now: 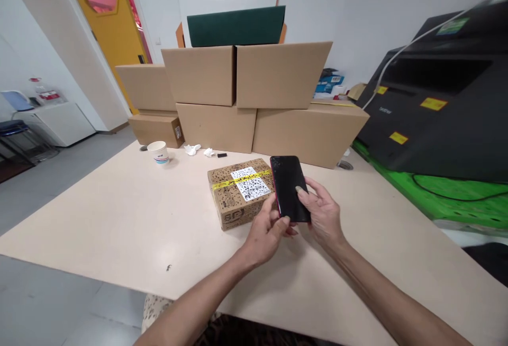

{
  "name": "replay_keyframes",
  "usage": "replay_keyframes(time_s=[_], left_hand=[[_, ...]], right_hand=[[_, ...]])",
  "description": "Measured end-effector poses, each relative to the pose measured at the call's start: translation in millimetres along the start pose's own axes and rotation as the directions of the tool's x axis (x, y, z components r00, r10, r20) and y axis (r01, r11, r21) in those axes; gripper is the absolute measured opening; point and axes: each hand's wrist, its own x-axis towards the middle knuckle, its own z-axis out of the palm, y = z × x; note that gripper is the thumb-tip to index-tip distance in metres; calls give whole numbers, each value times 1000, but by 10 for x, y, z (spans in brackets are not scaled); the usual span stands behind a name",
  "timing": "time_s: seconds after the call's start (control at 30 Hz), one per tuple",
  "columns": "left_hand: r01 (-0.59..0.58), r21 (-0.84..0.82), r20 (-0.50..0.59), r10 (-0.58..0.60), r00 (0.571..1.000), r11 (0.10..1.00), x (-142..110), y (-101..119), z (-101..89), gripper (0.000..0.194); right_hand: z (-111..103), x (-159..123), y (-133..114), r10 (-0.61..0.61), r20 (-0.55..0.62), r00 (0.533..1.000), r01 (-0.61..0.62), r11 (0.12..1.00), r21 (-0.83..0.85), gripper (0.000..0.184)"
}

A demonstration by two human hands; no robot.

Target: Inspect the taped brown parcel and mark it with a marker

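Currently phone [291, 190] is up over the table [119, 219], just right of the speckled parcel [242, 192] in view; slim rounded rectangle, glossy black face, screen dark, reddish edge, pale specks near the top. Left hand [266, 232] grips its lower left corner, thumb at the bottom edge; right hand [323, 214] clasps the right side, thumb on the glass. Parcel is brown cardboard, boxy, dark flecks, yellow tape strip, white printed label. Table top smooth, pale, slight sheen. Paper cup [159, 152] and crumpled white tissue [192, 149] sit near plain matte cartons [216, 126]
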Motion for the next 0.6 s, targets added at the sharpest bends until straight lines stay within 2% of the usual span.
replay_keyframes(time_s=[0.1,0.2,0.4,0.6], left_hand=[[-42,-64,-59,38,998,997,0,-60,-3,94],[-31,-132,-77,21,997,991,-43,-56,-2,88],[46,-216,-41,-56,998,975,-88,-33,29,78],[40,-218,-14,-44,999,975,-106,-82,10,77]], right_hand=[[41,-25,63,-38,-6,999,38,998,-43,73],[26,-32,75,-33,27,999,35,997,-64,71],[-20,-87,49,0,122,993,12,995,-96,67],[-72,-85,60,-4,185,983,30,990,-138,68]])
